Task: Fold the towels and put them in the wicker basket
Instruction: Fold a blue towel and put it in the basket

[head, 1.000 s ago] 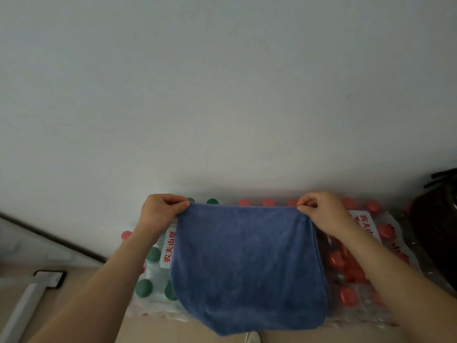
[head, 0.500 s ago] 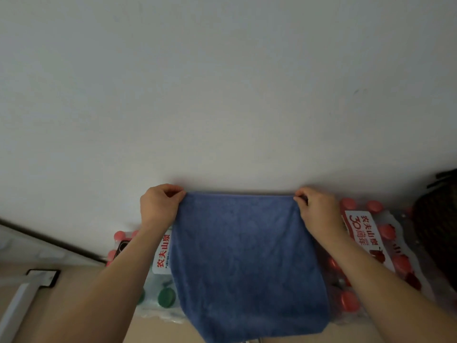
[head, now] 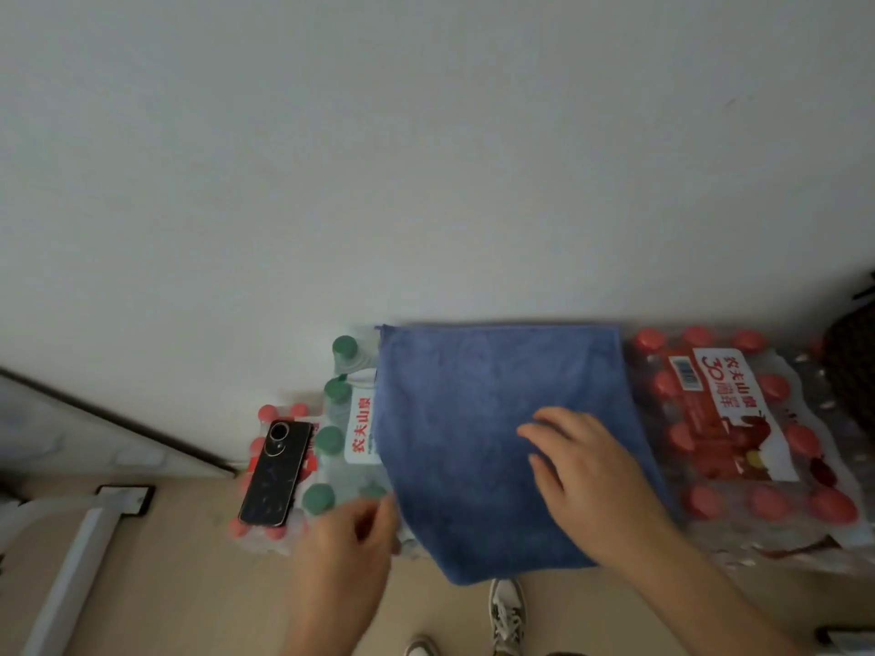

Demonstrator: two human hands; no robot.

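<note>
A blue towel lies spread flat on top of shrink-wrapped packs of bottles, its near edge hanging over the front. My right hand rests on the towel's middle right with fingers spread and fairly straight. My left hand is at the towel's left near edge, blurred; its fingers are loosely curled and I cannot tell whether they hold the cloth. A dark wicker basket shows only partly at the right edge.
A pack of green-capped bottles and a pack of red-capped bottles stand against the white wall. A black phone lies on a lower pack at left. My shoes are on the beige floor below.
The towel, held up by its top corners before, now lies flat on the bottle packs. Both hands let go of the corners and moved down toward me.
</note>
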